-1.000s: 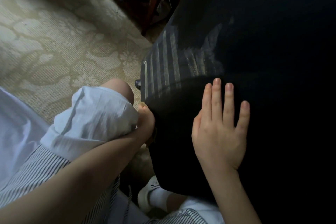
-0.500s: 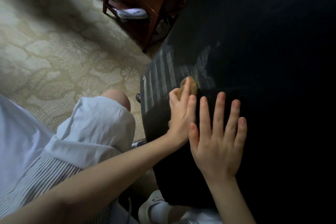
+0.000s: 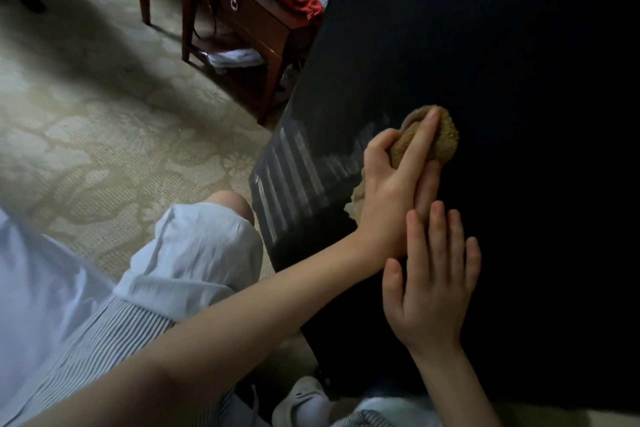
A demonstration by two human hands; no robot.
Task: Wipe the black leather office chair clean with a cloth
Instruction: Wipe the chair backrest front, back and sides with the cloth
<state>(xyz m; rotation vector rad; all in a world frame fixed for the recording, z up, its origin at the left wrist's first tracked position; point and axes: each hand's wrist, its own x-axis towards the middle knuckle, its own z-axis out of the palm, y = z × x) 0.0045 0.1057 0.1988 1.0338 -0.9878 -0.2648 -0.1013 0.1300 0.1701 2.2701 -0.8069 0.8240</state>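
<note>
Pinching cloth (image 3: 446,140), left grip (image 3: 391,191) presses glossy chair (image 3: 502,80) above patterned carpet (image 3: 121,149); right grip (image 3: 433,295) spread.

shorts (image 3: 194,253): pale blue, creased | shirt (image 3: 104,340): fine-striped | sock (image 3: 313,409): white

views: one only, wide-angle head cam; no second view to overlap
position: on the person's head, above their own arms and knee (image 3: 228,201)
facing: forward and down, turned toward the chair (image 3: 485,80)
range: close; chair fills the right half and runs out of frame at the top, right and bottom
centre: cloth (image 3: 443,139) sits right of and above mid-frame
left half: carpet (image 3: 104,149), seen at a steep angle
top: wooden table (image 3: 263,28), farther off
focus: top-left corner blurred
</note>
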